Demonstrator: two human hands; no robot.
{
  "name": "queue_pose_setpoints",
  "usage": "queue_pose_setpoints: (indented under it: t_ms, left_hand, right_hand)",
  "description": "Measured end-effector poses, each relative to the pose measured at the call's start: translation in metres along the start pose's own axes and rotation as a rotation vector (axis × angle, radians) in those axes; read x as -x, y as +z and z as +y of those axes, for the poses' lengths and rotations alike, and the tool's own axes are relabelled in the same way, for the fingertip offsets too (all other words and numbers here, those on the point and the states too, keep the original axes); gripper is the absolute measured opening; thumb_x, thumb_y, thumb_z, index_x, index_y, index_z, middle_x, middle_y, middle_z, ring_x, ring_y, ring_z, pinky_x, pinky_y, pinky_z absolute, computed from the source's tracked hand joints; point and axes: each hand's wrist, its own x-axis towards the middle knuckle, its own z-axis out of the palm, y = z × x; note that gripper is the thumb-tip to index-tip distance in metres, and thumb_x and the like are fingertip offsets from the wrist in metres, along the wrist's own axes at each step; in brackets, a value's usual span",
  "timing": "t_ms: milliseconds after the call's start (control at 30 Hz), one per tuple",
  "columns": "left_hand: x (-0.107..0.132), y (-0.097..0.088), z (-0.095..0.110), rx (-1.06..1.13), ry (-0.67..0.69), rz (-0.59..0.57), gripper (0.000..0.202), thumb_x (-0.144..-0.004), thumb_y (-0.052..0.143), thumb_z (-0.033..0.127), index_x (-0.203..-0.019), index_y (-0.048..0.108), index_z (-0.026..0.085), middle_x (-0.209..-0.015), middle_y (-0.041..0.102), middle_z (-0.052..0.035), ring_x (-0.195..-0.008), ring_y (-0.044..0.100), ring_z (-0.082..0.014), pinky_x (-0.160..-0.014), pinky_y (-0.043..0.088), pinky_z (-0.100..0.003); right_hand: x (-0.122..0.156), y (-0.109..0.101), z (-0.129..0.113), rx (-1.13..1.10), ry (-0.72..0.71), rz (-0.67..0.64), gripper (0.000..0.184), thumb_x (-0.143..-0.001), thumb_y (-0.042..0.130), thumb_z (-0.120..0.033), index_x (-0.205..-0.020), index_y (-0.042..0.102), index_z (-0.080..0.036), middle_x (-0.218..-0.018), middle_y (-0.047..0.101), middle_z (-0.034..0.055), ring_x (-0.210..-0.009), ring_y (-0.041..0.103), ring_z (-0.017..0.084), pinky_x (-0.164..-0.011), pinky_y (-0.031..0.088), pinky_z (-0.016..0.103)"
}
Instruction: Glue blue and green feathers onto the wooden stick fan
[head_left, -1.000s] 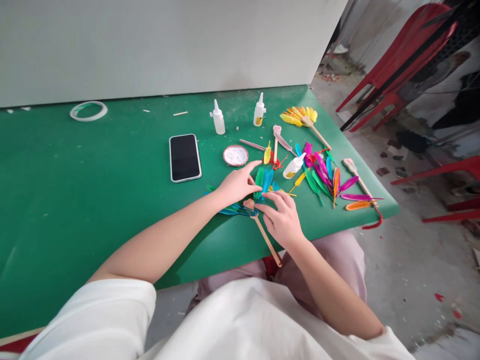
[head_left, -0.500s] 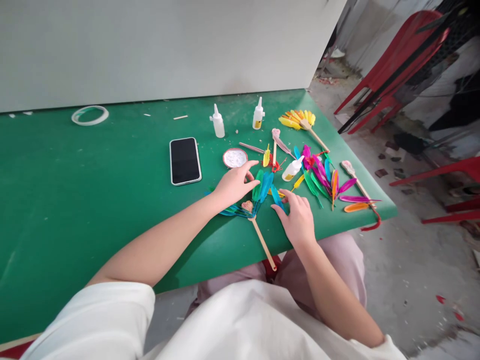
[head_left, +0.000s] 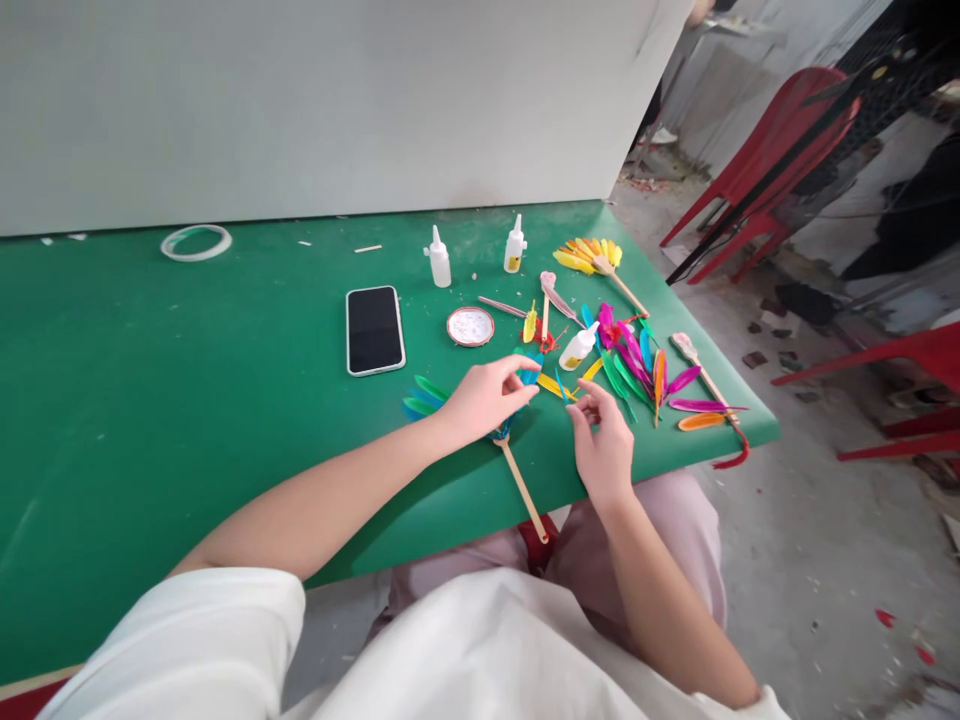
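Observation:
A feather fan on a wooden stick handle (head_left: pixel 523 490) lies at the table's front edge, with green and blue feathers (head_left: pixel 426 395) fanned out. My left hand (head_left: pixel 484 402) is over the fan and covers its middle. Its thumb and forefinger are apart beside a blue feather (head_left: pixel 532 371) of the fan. Just to the right, my right hand (head_left: pixel 604 445) pinches a single blue feather (head_left: pixel 561 386) by its lower end between thumb and forefinger. Yellow feathers (head_left: pixel 553 386) lie between and behind the two hands.
On the green table (head_left: pixel 225 400) are a phone (head_left: pixel 375 331), a small round dish (head_left: pixel 470 327), a tape roll (head_left: pixel 196 243) and white glue bottles (head_left: pixel 579 347). Loose magenta feathers (head_left: pixel 636 353), a yellow fan (head_left: pixel 592 257) and another stick (head_left: pixel 705 372) lie right. Red chairs (head_left: pixel 780 160) stand beyond.
My left hand has come down and towards me over the fan. My right hand has turned, and its fingers have drawn together on the blue feather. The view has shifted slightly.

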Motion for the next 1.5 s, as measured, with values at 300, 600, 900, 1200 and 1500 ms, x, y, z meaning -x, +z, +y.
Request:
queue_pose_setpoints:
  t_ms: [300,600,900,1200,1500]
  left_hand:
    - [0.013,0.028,0.008,0.637,-0.172,-0.147,0.035,-0.066,0.070,0.035,-0.089,0.060,0.011,-0.066,0.059,-0.0005,-0.058,0.059,-0.0102,-0.045,0.045,-0.017]
    - [0.015,0.007,0.009,0.587,-0.062,0.266,0.025,-0.070,0.066,0.037,-0.076,0.062,0.013,-0.052,0.060,0.0010,-0.040,0.051,-0.0068,-0.039,0.041,-0.017]
    - [0.033,-0.012,-0.010,0.600,-0.186,0.614,0.035,-0.070,0.064,0.043,-0.090,0.059,0.015,-0.070,0.067,-0.0022,-0.055,0.064,-0.0125,-0.046,0.048,-0.019]
    - [0.045,-0.009,-0.008,0.706,-0.257,0.772,0.032,-0.070,0.065,0.041,-0.087,0.059,0.015,-0.069,0.068,-0.0012,-0.064,0.066,-0.0140,-0.061,0.054,-0.023]
    - [0.047,0.003,-0.008,0.728,-0.332,0.556,0.031,-0.073,0.063,0.038,-0.093,0.059,0.016,-0.072,0.068,-0.0015,-0.058,0.065,-0.0127,-0.057,0.055,-0.023]
  right_hand:
    - [-0.008,0.004,-0.031,-0.696,0.194,-0.080,0.029,-0.074,0.063,-0.024,-0.102,0.054,-0.025,-0.074,0.057,-0.0032,-0.072,0.056,0.010,-0.071,0.046,0.026]
    - [-0.073,-0.014,0.020,0.110,0.054,0.069,0.054,-0.066,0.065,-0.047,-0.112,0.054,-0.020,-0.108,0.058,0.0098,-0.098,0.053,0.024,-0.084,0.041,0.043]
    - [-0.097,-0.008,0.011,-0.001,-0.006,-0.248,0.034,-0.079,0.052,-0.043,-0.104,0.055,-0.019,-0.092,0.064,0.0053,-0.078,0.059,0.020,-0.067,0.046,0.034]
    - [-0.099,-0.039,-0.069,-0.481,-0.222,-0.326,0.035,-0.063,0.074,-0.034,-0.095,0.062,-0.026,-0.089,0.062,0.0017,-0.075,0.057,0.015,-0.066,0.046,0.030]
    - [-0.085,0.000,-0.073,-0.852,0.105,-0.303,0.047,-0.073,0.038,-0.068,-0.060,0.038,-0.023,-0.055,0.029,-0.0044,-0.047,0.037,0.010,-0.048,0.040,0.029]
